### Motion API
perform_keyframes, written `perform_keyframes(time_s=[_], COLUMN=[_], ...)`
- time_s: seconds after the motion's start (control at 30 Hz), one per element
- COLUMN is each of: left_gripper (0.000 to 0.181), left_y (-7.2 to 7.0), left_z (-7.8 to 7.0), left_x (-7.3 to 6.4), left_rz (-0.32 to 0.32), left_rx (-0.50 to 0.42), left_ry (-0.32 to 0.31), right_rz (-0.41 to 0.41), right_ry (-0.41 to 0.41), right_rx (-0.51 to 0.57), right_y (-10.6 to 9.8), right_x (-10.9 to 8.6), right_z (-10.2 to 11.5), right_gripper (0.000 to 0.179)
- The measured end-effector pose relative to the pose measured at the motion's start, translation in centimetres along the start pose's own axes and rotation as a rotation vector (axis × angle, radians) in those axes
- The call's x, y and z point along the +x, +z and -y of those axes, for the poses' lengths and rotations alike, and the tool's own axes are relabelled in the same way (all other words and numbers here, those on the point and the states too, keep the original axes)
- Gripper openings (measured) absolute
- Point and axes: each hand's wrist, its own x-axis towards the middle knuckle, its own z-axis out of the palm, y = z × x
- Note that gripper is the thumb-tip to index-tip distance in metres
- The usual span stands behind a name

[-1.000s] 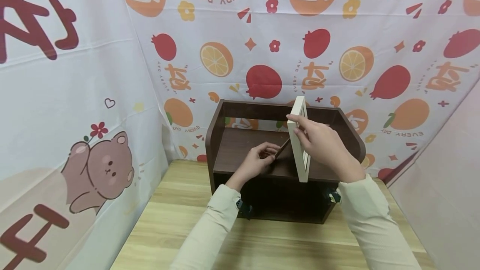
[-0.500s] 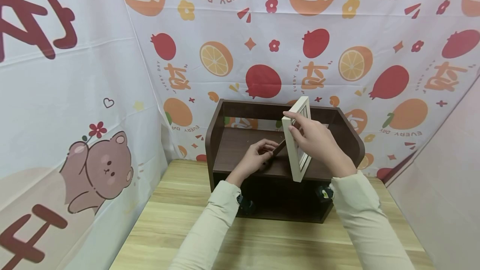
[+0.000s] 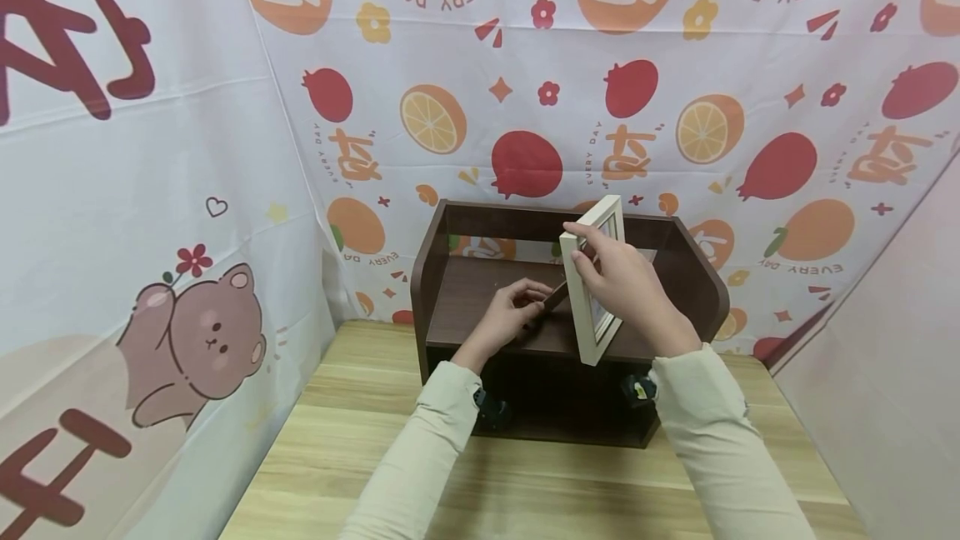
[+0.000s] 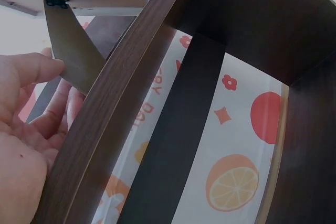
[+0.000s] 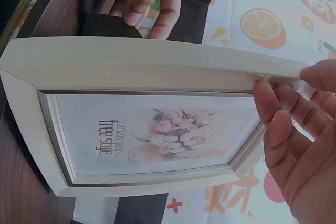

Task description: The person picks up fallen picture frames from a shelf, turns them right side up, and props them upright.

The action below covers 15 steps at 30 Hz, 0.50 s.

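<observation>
A cream picture frame [image 3: 581,307] stands upright at an angle on the dark brown shelf's top board [image 3: 472,298]. Behind its glass, the right wrist view shows a print [image 5: 178,135] of pink flowers with lettering. My right hand [image 3: 630,282] grips the frame's upper edge between thumb and fingers. The frame's fold-out back stand [image 4: 73,45] slants away from the backing, joined at a dark hinge [image 4: 56,2]. My left hand [image 3: 502,319] pinches that stand between thumb and fingers. In the head view, the frame's back is hidden.
The shelf unit has raised side panels [image 3: 427,273] and a back rail [image 3: 510,219]. Below its top board is a dark open compartment [image 3: 562,398]. The unit sits on a wood-grain table [image 3: 360,423], with printed cloth [image 3: 465,48] hanging behind and at the left.
The picture frame has turned, its near edge shifting left and its front showing more. My right hand has moved left with it. My left hand has shifted slightly left, still holding the stand.
</observation>
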Motion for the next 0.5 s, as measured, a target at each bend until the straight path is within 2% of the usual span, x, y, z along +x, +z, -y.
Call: perform_keyframes(time_s=[0.1,0.27,0.4,0.5], left_gripper=[0.022,0.025,0.027,0.030], left_y=[-0.1,-0.1,0.1,0.4], left_z=[0.1,0.0,-0.1,-0.4], left_x=[-0.3,-1.3,-2.3,-3.0], left_rz=[-0.043,-0.105,-0.101,-0.078], left_rx=[-0.008,0.003,0.024,0.055], left_ry=[-0.001,0.062,0.120,0.141], right_rz=[-0.003,0.008,0.034,0.065], right_ry=[0.001,0.002,-0.010,-0.024], right_rx=[-0.004,-0.005,-0.001,0.012], right_y=[0.0,-0.1,-0.2,-0.3], right_x=[0.0,-0.1,-0.1,-0.2], right_z=[0.1,0.2,0.0,-0.1], right_gripper=[0.043,0.044,0.048,0.054])
